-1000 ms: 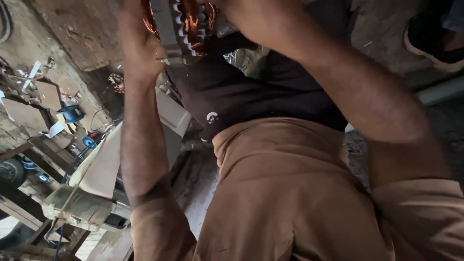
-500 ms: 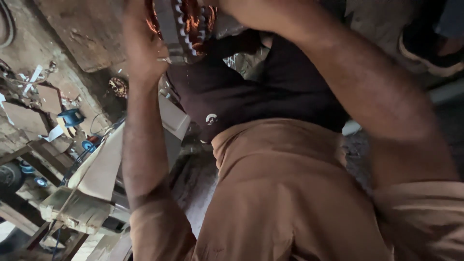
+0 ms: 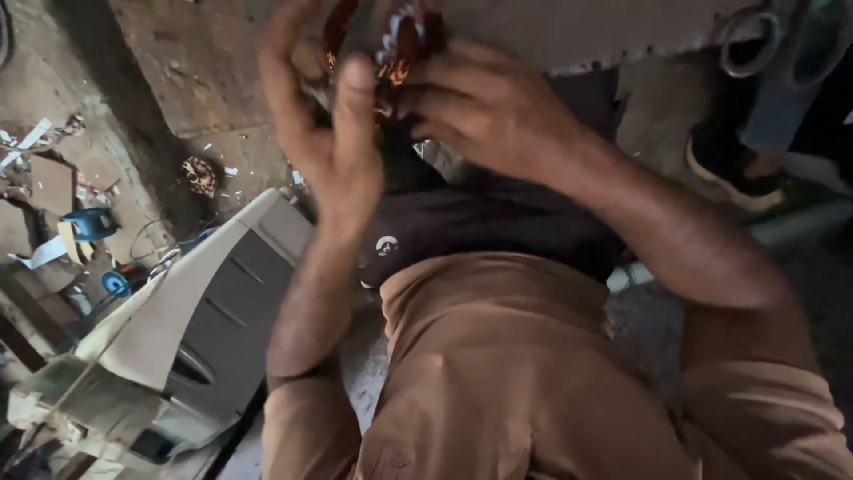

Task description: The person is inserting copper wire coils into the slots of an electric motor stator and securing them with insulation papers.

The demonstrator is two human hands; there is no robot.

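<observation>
A rough repair workshop — likely for electrical motors. Bare, stained concrete floor littered with paper scraps and small debris. A copper-wound coil lies on it among loose wires; a blue tape roll sits nearby. A grey, slotted appliance casing leans at lower left — worn, dusty. Another person's sandalled foot rests on the ground at right.

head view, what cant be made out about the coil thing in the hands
- Copper-wound part, head view: cut off by the top edge, blurred, covered by both hands; its full shape is unclear.
- Left hand: motion blur hides its grip.
- Right hand: fingertips hidden behind the part.
</observation>
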